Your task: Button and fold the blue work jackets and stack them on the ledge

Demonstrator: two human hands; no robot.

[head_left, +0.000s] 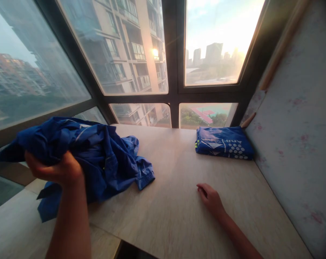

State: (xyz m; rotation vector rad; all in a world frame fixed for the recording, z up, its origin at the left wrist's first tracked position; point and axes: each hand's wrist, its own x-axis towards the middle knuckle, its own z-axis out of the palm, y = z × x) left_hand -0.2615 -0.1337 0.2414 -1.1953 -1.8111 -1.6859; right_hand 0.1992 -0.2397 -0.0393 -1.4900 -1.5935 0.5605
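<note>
Garments [98, 154]: two blue | left hand [54, 169]: one | right hand [210, 198]: none

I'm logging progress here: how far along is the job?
The folded blue garment near the wall looks done. The left hand holds a bunched blue garment, partly spread over the counter. Folding that one seems left. The right hand looks empty.

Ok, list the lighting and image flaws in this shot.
Head view: low sunlight washes out the sky in the upper right windowpane, and a bright glint sits on the apartment building; head view: the window frame splays outward at the sides, which suggests wide-angle distortion; head view: the top right corner falls dark, and the raised end of the blue jacket looks slightly soft.
</note>
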